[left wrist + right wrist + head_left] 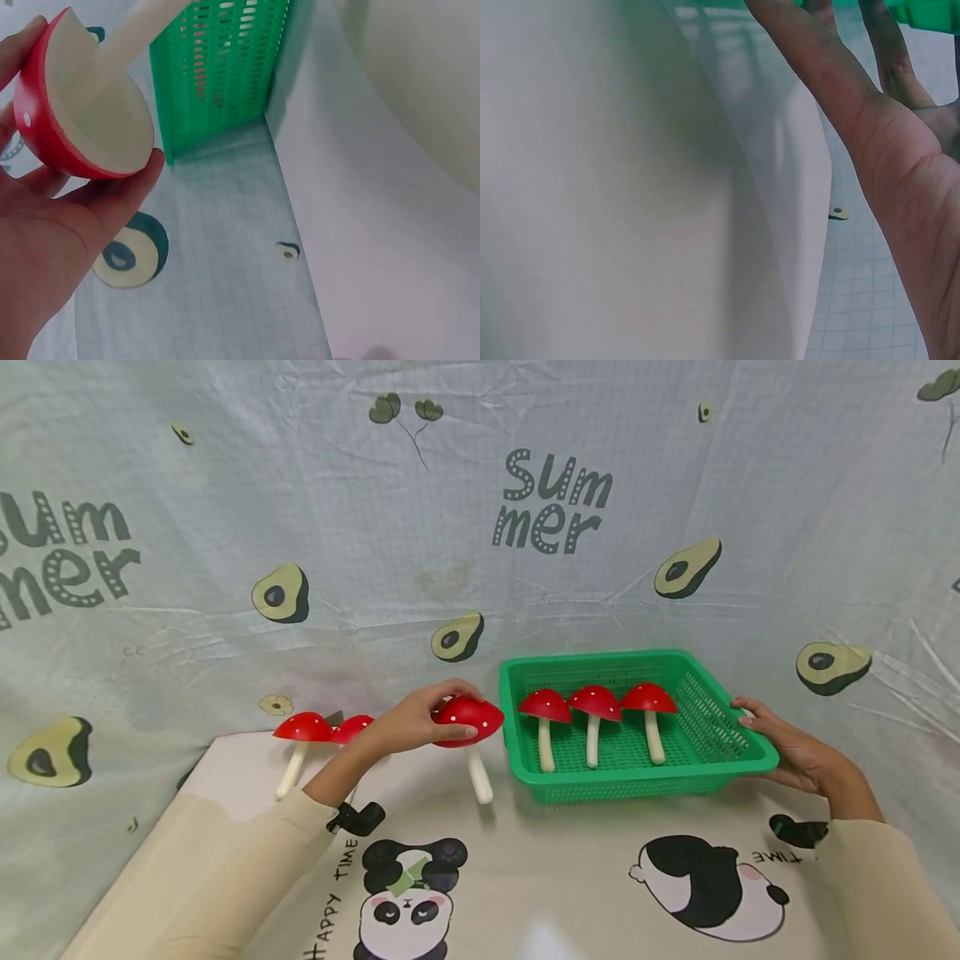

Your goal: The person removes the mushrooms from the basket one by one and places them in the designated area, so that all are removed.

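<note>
My left hand (420, 718) grips a toy mushroom by its red, white-dotted cap (471, 720), just left of a green plastic basket (645, 781). Its pale stem (127, 52) points down toward the table in the head view; the left wrist view shows the cap's hollow-looking cream underside. Three more mushrooms lie in the basket, among them a middle one (595, 703), caps toward the back wall. At the basket's right end, my right hand (798, 756) holds the rim, with part of its fingers hidden beneath. The right wrist view catches only a strip of green.
Left of my left forearm, a mushroom (303, 727) lies on the table (570, 877), with another red cap (351, 728) beside it, partly covered by the arm. A cloth printed with avocados (457, 637) hangs behind. Panda prints mark the tabletop.
</note>
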Available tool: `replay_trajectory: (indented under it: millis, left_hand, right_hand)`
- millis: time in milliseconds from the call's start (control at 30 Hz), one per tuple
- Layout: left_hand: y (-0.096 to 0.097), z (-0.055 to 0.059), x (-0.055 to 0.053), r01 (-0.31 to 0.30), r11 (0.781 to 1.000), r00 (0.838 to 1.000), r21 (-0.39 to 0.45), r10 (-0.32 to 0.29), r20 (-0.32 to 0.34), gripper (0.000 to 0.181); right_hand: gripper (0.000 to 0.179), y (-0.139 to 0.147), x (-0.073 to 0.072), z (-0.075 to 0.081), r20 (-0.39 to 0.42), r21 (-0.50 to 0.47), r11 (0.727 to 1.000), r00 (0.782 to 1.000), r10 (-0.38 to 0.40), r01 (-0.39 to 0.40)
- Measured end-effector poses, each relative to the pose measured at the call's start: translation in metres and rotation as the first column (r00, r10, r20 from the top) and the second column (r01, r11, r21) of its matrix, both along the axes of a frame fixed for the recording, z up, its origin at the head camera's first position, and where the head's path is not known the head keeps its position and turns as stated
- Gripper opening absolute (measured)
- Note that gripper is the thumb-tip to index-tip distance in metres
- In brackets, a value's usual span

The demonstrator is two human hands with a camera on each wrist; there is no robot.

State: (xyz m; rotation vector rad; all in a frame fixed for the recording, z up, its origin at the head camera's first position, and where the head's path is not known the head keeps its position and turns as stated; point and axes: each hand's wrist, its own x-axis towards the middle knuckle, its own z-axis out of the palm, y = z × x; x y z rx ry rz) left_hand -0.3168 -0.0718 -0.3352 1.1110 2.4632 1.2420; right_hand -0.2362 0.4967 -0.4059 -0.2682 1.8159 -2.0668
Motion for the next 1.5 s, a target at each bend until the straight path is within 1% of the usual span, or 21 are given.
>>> replay_trajectory:
  millis: [133, 233, 333, 400, 567, 767, 1033, 1133, 1267, 1367, 1500]
  left_hand:
    - [-0.010, 0.000, -0.003, -0.030, 1.000, 0.999, -0.010, 0.030, 0.012, 0.048]
    - [-0.017, -0.002, -0.006, -0.066, 0.998, 0.998, -0.022, 0.067, 0.002, 0.049]
    - [-0.024, -0.004, -0.009, -0.099, 0.995, 0.995, -0.035, 0.098, -0.015, 0.049]
    - [-0.029, -0.007, -0.012, -0.107, 0.993, 0.994, -0.045, 0.105, -0.026, 0.049]
    - [-0.036, -0.012, -0.018, -0.103, 0.993, 0.994, -0.057, 0.102, -0.028, 0.048]
    - [-0.042, -0.014, -0.022, -0.139, 0.987, 0.990, -0.077, 0.137, -0.026, 0.048]
    - [-0.049, -0.017, -0.026, -0.164, 0.981, 0.986, -0.103, 0.165, 0.004, 0.050]
    - [-0.051, -0.020, -0.029, -0.176, 0.977, 0.984, -0.120, 0.178, 0.012, 0.050]
    - [-0.053, -0.023, -0.034, -0.180, 0.974, 0.982, -0.136, 0.185, 0.023, 0.048]
    - [-0.053, -0.024, -0.035, -0.166, 0.975, 0.985, -0.145, 0.172, 0.032, 0.047]
    - [-0.054, -0.023, -0.039, -0.102, 0.982, 0.993, -0.157, 0.109, 0.036, 0.044]
  right_hand:
    - [0.028, 0.000, 0.001, 0.002, 0.009, -0.029, 0.999, 1.000, 0.023, -0.023]
    - [0.028, 0.000, 0.001, 0.002, 0.010, -0.042, 0.999, 0.999, 0.032, -0.031]
    - [0.029, -0.001, 0.000, 0.002, 0.004, -0.034, 0.999, 1.000, 0.030, -0.030]
    - [0.028, -0.001, -0.001, 0.002, 0.003, -0.033, 0.999, 1.000, 0.030, -0.030]
    - [0.028, -0.001, 0.001, 0.002, 0.000, -0.046, 0.998, 0.999, 0.036, -0.036]
    - [0.029, 0.002, 0.001, 0.001, -0.004, -0.062, 0.997, 0.999, 0.036, -0.037]
    - [0.028, 0.000, 0.001, 0.001, 0.004, -0.034, 0.999, 1.000, 0.025, -0.025]
    - [0.028, -0.001, 0.000, 0.001, 0.011, -0.026, 0.999, 1.000, 0.022, -0.022]
    - [0.028, -0.001, 0.000, 0.000, 0.014, -0.020, 1.000, 1.000, 0.018, -0.018]
    - [0.028, 0.000, -0.001, -0.001, 0.013, -0.021, 1.000, 1.000, 0.018, -0.018]
    - [0.028, 0.001, -0.001, 0.000, 0.010, -0.036, 0.999, 1.000, 0.025, -0.025]
